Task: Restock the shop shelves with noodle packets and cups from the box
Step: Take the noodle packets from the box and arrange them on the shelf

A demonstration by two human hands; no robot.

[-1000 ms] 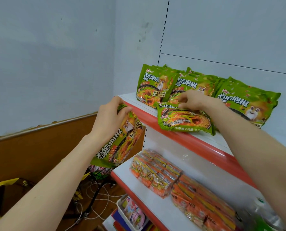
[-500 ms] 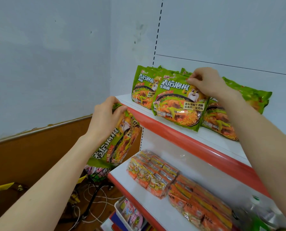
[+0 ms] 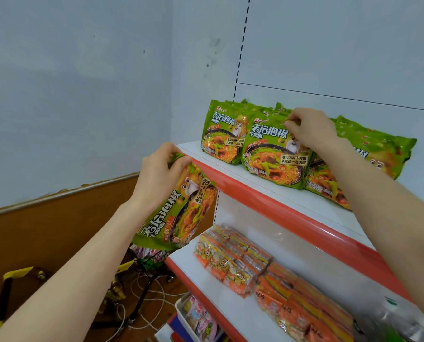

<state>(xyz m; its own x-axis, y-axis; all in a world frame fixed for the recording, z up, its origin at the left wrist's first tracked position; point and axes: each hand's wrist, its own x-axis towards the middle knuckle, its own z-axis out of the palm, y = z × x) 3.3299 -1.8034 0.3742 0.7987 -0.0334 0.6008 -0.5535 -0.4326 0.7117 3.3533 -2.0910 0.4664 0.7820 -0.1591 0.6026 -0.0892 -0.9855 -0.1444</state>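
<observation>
Several green noodle packets stand leaning against the back panel on the top shelf (image 3: 260,191), which has a red front edge. My right hand (image 3: 309,128) pinches the top edge of the front middle packet (image 3: 272,159), which stands upright. Another packet (image 3: 222,137) stands to its left and more packets (image 3: 376,149) lean to its right. My left hand (image 3: 156,174) grips the top of one more green packet (image 3: 181,213), which hangs tilted in the air just left of the shelf's corner. The box is not in view.
The lower shelf (image 3: 188,262) carries rows of orange noodle packs (image 3: 233,260). A plastic bottle (image 3: 393,322) lies at the far right. Below are a white tray with pink packets (image 3: 198,319), a black wire stand (image 3: 149,265) and white cables (image 3: 141,292) on the floor.
My right hand lifted a packet that lay flat on the top shelf and stood it upright against the row. My left hand has held its packet beside the shelf throughout.
</observation>
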